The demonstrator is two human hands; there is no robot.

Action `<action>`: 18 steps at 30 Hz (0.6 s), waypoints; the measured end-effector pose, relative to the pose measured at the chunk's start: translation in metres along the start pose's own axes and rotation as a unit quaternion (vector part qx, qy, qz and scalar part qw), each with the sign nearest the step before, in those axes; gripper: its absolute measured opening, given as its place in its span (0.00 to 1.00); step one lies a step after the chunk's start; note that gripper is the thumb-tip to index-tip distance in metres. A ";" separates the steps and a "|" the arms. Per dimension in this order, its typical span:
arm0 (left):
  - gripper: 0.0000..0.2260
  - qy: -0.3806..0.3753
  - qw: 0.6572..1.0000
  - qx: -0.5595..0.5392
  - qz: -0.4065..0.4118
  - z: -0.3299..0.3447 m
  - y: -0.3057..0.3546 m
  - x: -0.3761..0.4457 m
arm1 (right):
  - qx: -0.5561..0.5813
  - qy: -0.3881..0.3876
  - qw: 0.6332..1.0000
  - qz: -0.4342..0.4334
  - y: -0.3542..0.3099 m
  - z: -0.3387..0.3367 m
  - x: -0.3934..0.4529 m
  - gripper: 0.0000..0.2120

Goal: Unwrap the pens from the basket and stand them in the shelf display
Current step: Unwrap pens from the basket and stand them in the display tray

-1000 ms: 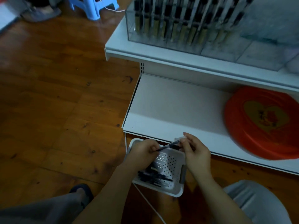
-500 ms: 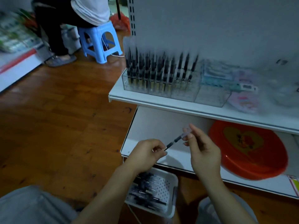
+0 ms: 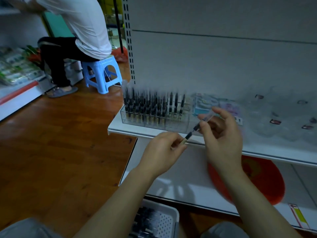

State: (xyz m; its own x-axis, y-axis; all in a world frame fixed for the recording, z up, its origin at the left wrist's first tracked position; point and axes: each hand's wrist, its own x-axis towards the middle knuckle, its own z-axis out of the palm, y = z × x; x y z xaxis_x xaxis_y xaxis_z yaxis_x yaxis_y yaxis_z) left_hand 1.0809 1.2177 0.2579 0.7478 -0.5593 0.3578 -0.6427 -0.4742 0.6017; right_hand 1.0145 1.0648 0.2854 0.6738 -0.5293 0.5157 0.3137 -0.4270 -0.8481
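Pens: the one you're working on, a slim black pen with a tan end (image 3: 191, 133), sits mid-frame between your hands, tilted up to the right, in front of the upper white shelf's edge (image 3: 120, 130). Far left, a person in a white shirt (image 3: 82, 26) sits on a light blue plastic stool (image 3: 101, 74) on the wooden floor. Your left hand (image 3: 161, 152) has fingers curled round the pen's tan end. Behind it, the clear acrylic display box (image 3: 154, 120) on the shelf holds rows of upright black pens. Bottom centre, the white perforated plastic basket (image 3: 169, 220) holds more wrapped pens. Your right hand (image 3: 221, 134) pinches the clear wrapper (image 3: 208, 117) at the pen's upper end, other fingers spread. A red round tray (image 3: 267, 182) lies on the lower shelf.
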 end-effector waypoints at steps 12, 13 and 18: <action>0.24 0.132 0.938 0.289 0.138 -0.071 0.010 0.073 | -0.048 0.031 0.997 -0.057 -0.013 0.018 0.083 0.17; 0.27 0.104 0.935 0.316 0.123 -0.073 0.010 0.075 | -0.069 0.022 0.995 -0.063 -0.011 0.020 0.085 0.17; 0.33 0.035 0.928 0.365 0.069 -0.076 0.001 0.079 | -0.141 -0.013 0.986 -0.093 -0.011 0.024 0.094 0.17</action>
State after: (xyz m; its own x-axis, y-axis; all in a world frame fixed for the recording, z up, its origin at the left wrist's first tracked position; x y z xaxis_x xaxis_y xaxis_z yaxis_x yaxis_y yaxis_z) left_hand 1.1518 1.2246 0.3414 0.6424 -0.6154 0.4567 -0.6554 -0.7500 -0.0888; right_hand 1.0908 1.0374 0.3406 0.6400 -0.4061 0.6523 0.2377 -0.7027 -0.6706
